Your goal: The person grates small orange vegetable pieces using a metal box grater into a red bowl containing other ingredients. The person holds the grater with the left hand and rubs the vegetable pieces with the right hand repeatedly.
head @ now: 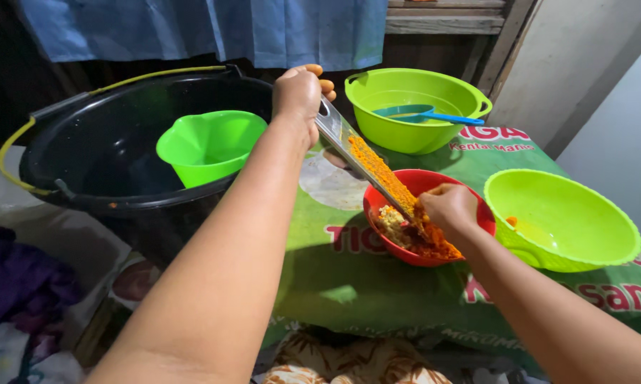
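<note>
**Grating into the red bowl**

At centre frame, a metal grater point(366, 160) slants into a red bowl point(377, 200) holding orange shreds. The left hand point(299, 96) grips its top end closed; the right hand point(450, 208) pinches something against its lower end, hidden. Right sits a lime bowl point(605, 245) nearly bare; above, another point(377, 107) holds a blue ladle point(423, 114). Upper left, a black tub point(86, 153) contains a green funnel-shaped cup point(210, 146).

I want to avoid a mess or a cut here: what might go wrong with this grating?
The right hand presses low on the grater, so fingertips may scrape its blade. The left hand props the grater steeply over the red bowl; a slip might tip it. Orange shreds may fall onto the green cloth.
</note>
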